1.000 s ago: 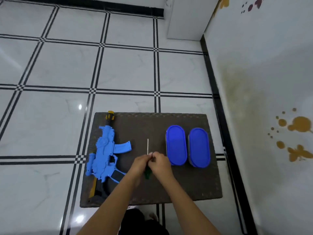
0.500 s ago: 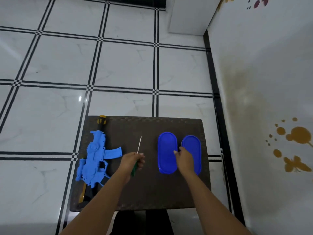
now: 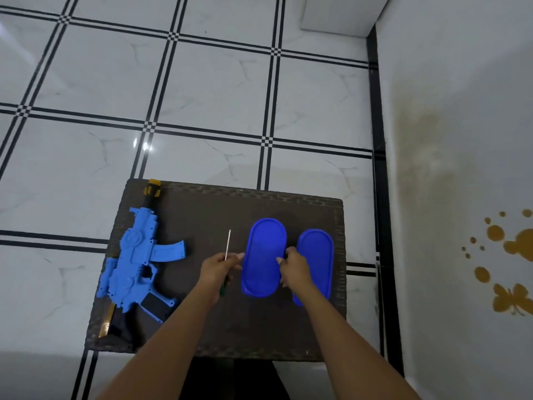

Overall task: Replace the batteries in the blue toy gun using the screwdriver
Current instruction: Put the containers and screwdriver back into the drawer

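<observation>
Steadying the left blue box [image 3: 264,258] between both hands, I'd lift its lid evenly. My left hand [image 3: 217,269] fingers stay clenched round the screwdriver [image 3: 228,244]; my right hand [image 3: 294,267] fingers grip the box edge. The toy gun [image 3: 135,261] lies untouched along the bench [image 3: 207,215] left edge, well apart.

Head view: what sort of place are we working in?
Likely a room in a home: white tiled floor with black lines, a painted wall with butterfly decals, and a low dark woven table in the corner.
</observation>
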{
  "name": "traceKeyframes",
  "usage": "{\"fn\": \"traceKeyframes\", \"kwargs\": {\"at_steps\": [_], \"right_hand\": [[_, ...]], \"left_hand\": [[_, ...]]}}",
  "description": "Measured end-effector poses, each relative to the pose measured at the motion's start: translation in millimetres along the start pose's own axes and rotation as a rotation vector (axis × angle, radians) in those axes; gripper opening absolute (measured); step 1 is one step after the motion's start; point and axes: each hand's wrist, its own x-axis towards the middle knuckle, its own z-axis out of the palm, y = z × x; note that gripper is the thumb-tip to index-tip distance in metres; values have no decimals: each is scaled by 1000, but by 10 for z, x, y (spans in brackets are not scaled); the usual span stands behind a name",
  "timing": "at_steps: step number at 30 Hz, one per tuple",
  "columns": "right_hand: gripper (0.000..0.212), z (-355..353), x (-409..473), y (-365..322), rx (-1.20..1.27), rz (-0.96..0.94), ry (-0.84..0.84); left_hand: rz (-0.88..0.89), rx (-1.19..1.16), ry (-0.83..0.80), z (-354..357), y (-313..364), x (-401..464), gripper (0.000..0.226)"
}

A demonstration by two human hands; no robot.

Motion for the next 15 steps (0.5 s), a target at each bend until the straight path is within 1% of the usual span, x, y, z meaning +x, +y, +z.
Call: {"fn": "traceKeyframes", "kwargs": {"at_steps": [2,5,7,11,12,15], "right_hand": [[14,-43,-59,-43,31,-33,0],[11,-181,-249,-97,60,-86,-36],[16,-263,-354,-103,86,-121,-60],[27,-369,-445,2,188,-181,-60],[32,-368,-420,89,187,-179,-2],[42,-383,-306,392,152,-54,337]], "left_hand": [[33,-1,12,11,26,-1,19],[7,93,-129,68,108,-94,39],[-2,126,-188,108,149,-150,44],[9,122,-170,138,140,-102,48],[7,119,-179,164,111,-67,46],[17,136,-189,236,41,-28,42]]}}
